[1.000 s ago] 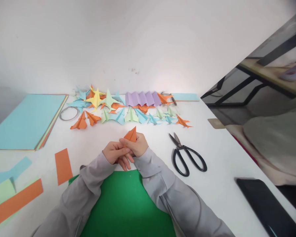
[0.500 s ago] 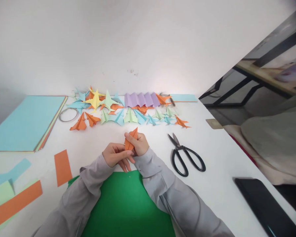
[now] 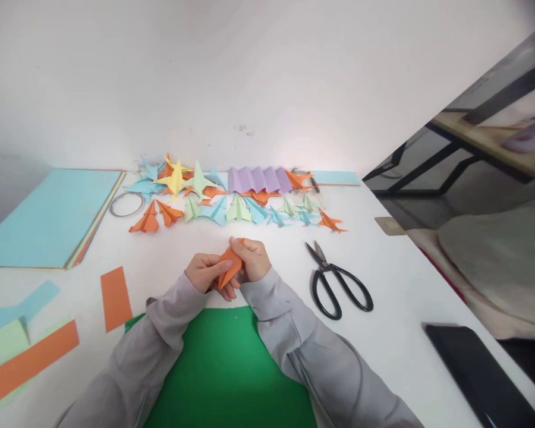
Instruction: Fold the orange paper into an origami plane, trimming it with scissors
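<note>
A small folded piece of orange paper (image 3: 230,266) is held between my two hands above the white table. My left hand (image 3: 205,272) grips its lower left part, thumb on top and fingers underneath. The upper right part is pinched by my right hand (image 3: 254,260), whose thumb lies near the pointed tip. Some of the fingers are hidden behind the paper. Beneath my forearms lies a green sheet (image 3: 232,368). Beyond my hands stand folded paper planes, among them an orange one (image 3: 146,219) and a pale green one (image 3: 238,209).
Black-handled scissors (image 3: 325,267) lie slightly spread to the right, and a black phone-like slab (image 3: 477,368) is near the right edge. At left are stacked coloured sheets (image 3: 49,214), a wire ring (image 3: 127,204) and orange strips (image 3: 116,298). A pleated purple paper (image 3: 259,180) stands against the wall.
The orange paper has come slightly lower and turned, with its tip leaning further right. My left thumb has moved up onto its face. The view has shifted slightly.
</note>
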`<state>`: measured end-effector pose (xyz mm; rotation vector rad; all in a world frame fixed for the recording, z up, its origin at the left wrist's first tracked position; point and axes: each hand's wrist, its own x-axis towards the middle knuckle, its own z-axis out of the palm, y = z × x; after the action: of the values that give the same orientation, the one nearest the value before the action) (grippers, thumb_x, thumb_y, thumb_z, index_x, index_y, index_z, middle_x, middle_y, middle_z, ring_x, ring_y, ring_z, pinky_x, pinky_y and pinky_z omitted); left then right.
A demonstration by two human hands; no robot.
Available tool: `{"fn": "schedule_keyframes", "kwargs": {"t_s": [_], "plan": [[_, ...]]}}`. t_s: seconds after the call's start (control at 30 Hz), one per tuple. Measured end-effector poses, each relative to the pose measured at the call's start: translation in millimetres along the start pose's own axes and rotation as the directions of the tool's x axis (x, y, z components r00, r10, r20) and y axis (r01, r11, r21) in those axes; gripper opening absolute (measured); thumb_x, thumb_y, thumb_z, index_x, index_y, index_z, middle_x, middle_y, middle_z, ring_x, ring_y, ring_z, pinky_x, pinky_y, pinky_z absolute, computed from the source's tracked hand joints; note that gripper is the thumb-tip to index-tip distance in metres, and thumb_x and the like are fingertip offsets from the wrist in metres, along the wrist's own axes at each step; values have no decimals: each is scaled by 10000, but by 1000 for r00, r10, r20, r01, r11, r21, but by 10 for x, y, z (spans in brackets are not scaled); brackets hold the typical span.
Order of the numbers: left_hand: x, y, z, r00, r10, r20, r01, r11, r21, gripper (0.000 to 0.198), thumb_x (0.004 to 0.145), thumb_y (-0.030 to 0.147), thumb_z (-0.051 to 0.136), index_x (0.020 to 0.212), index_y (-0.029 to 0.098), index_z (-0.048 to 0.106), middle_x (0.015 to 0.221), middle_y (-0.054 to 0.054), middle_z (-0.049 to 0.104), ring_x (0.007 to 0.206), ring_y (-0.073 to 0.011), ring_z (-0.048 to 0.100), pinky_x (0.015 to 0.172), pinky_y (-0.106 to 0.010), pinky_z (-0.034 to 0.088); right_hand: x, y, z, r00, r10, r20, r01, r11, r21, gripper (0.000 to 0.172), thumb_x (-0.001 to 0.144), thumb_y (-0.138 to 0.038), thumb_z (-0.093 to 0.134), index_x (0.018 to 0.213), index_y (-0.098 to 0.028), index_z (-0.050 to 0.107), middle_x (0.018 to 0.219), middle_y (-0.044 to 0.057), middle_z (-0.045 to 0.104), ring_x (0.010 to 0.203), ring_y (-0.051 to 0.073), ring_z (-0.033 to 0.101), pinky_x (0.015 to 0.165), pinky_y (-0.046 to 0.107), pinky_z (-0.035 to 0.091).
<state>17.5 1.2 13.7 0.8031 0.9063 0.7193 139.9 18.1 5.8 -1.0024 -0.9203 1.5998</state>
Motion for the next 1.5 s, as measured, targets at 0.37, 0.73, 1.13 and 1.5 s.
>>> {"fn": "schedule_keyframes", "kwargs": {"t_s": [0.37, 0.73, 1.13, 1.5], "plan": [[-3, 82, -25, 985, 86, -147, -100, 991, -88, 405, 573, 472, 729, 604, 89, 601, 483, -29, 619, 366, -136, 568, 352, -233, 489, 84, 57, -74, 994, -94, 61, 91, 995, 40, 311, 638, -456, 654, 663, -151, 605, 384, -45, 523, 302, 63, 393, 333, 198, 261], [50, -19, -58, 846, 382, -371, -399, 916, 34, 492, 617, 385, 711, 1026, 132, 610, 669, -11, 630, 498, -143, 607, 379, -275, 528, 113, 92, -89, 998, -59, 19, 58, 998, 12, 131, 595, -267, 658, 616, -160, 585, 348, -50, 532, 268, 62, 394, 304, 183, 267], [40, 1, -14, 763, 401, -507, -446, 894, 37, 321, 500, 252, 789, 770, 118, 678, 683, -19, 670, 451, -146, 623, 401, -267, 556, 96, 77, -64, 998, -56, 6, 56, 998, 36, 265, 637, -416, 659, 611, -164, 580, 362, -45, 534, 270, 64, 404, 300, 182, 283], [14, 30, -77, 835, 361, -415, -430, 899, -82, 128, 556, 210, 724, 650, 127, 703, 637, -38, 682, 551, -160, 648, 470, -264, 564, 94, 70, -67, 997, -72, 32, 71, 997, 29, 188, 632, -335, 655, 642, -154, 604, 390, -35, 566, 289, 70, 441, 313, 183, 313]]}}
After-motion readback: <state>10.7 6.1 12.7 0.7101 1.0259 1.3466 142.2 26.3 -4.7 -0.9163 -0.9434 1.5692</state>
